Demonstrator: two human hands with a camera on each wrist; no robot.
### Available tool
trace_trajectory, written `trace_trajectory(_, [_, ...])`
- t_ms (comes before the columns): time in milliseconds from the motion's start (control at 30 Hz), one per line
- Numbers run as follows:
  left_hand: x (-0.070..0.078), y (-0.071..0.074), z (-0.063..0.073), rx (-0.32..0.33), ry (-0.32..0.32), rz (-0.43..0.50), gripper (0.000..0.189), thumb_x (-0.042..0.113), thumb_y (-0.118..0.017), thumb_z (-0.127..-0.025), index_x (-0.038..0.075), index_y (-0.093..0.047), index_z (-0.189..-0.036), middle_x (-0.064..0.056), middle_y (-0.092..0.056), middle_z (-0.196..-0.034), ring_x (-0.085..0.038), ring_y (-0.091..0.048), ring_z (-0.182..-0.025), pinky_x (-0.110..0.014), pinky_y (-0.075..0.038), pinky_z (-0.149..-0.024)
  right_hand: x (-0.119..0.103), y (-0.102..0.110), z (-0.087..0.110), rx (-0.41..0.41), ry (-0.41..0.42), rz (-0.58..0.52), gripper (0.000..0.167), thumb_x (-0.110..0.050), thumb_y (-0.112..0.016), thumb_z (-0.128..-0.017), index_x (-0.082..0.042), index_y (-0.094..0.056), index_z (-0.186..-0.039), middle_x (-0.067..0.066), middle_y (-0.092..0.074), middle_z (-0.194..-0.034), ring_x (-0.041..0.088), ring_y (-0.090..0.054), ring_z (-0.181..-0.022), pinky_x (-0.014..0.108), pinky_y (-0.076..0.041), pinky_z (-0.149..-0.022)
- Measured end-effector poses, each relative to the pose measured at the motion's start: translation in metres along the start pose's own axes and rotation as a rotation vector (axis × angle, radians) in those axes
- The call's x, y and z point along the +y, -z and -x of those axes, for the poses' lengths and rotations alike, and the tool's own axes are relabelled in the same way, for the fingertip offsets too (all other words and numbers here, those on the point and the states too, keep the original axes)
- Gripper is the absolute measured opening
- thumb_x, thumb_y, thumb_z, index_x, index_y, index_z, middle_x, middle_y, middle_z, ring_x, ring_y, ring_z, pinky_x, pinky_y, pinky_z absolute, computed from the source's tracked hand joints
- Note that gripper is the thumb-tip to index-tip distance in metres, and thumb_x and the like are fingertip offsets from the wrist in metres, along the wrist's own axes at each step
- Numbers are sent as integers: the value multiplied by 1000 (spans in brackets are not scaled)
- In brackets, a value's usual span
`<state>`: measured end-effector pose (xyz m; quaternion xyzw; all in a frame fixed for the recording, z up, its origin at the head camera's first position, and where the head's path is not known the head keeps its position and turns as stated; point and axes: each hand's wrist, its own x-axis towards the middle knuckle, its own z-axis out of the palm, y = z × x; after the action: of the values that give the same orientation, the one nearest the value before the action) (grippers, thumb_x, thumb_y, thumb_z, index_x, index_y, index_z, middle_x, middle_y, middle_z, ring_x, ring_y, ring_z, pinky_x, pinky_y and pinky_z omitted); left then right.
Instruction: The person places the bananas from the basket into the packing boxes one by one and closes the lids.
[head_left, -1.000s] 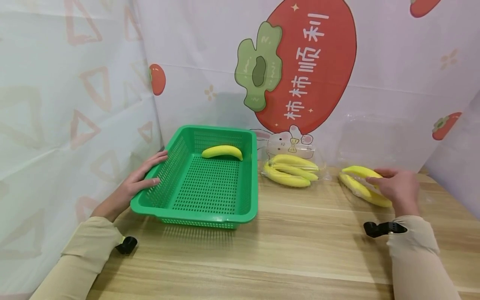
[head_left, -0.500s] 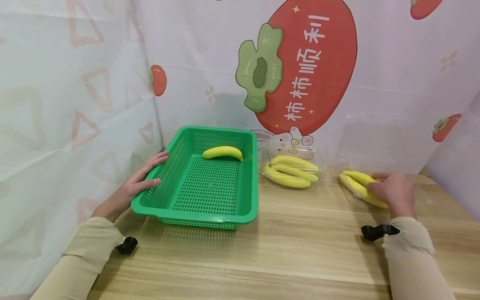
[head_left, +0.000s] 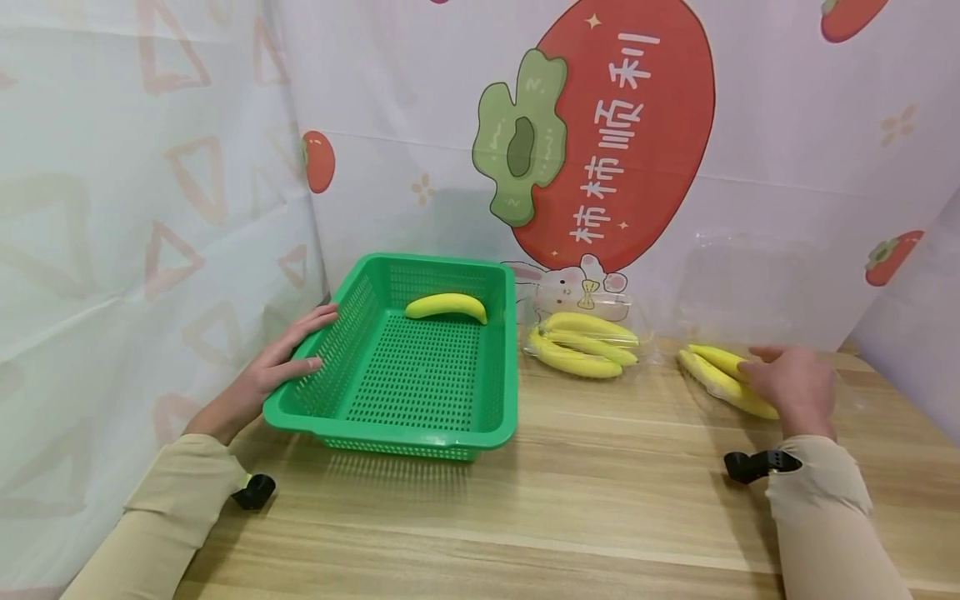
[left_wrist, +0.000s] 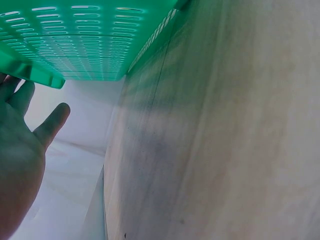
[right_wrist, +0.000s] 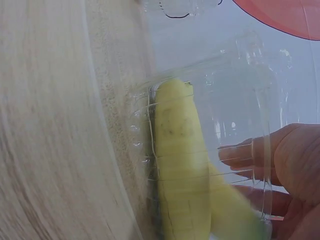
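Observation:
My left hand [head_left: 281,358] rests against the left rim of a green plastic basket [head_left: 495,433], thumb spread from the other fingers. In the left wrist view that hand [left_wrist: 22,145] shows beside the basket's underside. One yellow banana [head_left: 446,307] lies at the basket's back. On the right, my right hand [head_left: 795,383] pinches the end of the rear banana [head_left: 716,358] in a clear plastic box [right_wrist: 240,95]. A second banana [right_wrist: 180,150] lies in front of it in the box. Fingertips [right_wrist: 237,155] show through the plastic; the gripped end is partly hidden.
Another clear plastic box [head_left: 645,337] with three bananas [head_left: 577,362] stands between the basket and the right-hand box. A printed cloth [head_left: 420,108] hangs behind the wooden table [head_left: 555,508], and a cloth wall [head_left: 112,250] stands close at the left.
The right hand has lowered the rear banana, which was arched higher a second ago and now lies closer to the front one. The left hand and basket have stayed in place.

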<state>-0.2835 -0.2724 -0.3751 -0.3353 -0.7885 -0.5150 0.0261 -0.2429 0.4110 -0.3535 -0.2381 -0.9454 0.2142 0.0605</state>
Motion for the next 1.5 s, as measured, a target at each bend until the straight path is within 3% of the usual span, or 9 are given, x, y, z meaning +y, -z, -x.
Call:
trace_trajectory(333, [-1,0,0,-1,-10,6,60,4,-48,-107,2,-32,-166,0,-21,-178,5,-16,-159,-8,-25,-109,-8,4,4,53,-14,-34,58,-36,-58,-106,0,-54,-151,40,-42,-156,59,-41,-138,51,-45,-87])
trace_trajectory(667, [0,0,0,3,3,0,61,5,-49,-107,4,-33,-166,1,-21,-178,4,-16,-159,-8,-25,-108,-15,-1,5,94,43,14,55,-35,-58,-105,3,-59,-146,39,-50,-149,57,-48,-132,43,-38,-78])
trace_trajectory(867, [0,2,1,-1,16,-4,61,6,-49,-108,4,-32,-166,0,-20,-179,3,-15,-160,-8,-24,-109,-17,-3,6,84,57,-18,58,-37,-57,-106,4,-58,-147,38,-51,-149,59,-46,-135,49,-39,-85])
trace_trajectory(1133, [-2,4,1,0,16,-8,61,6,-49,-108,3,-31,-166,-2,-19,-179,5,-15,-160,-7,-24,-109,-26,-3,6,77,73,-92,65,-45,-47,-109,4,-53,-152,33,-51,-153,56,-45,-140,65,-39,-108])
trace_trajectory(1500, [0,1,0,3,19,-1,60,7,-50,-108,3,-33,-166,1,-21,-178,3,-15,-160,-8,-25,-109,-47,-11,10,156,162,-158,61,-37,-47,-108,6,-54,-150,32,-59,-146,51,-56,-132,61,-43,-102])
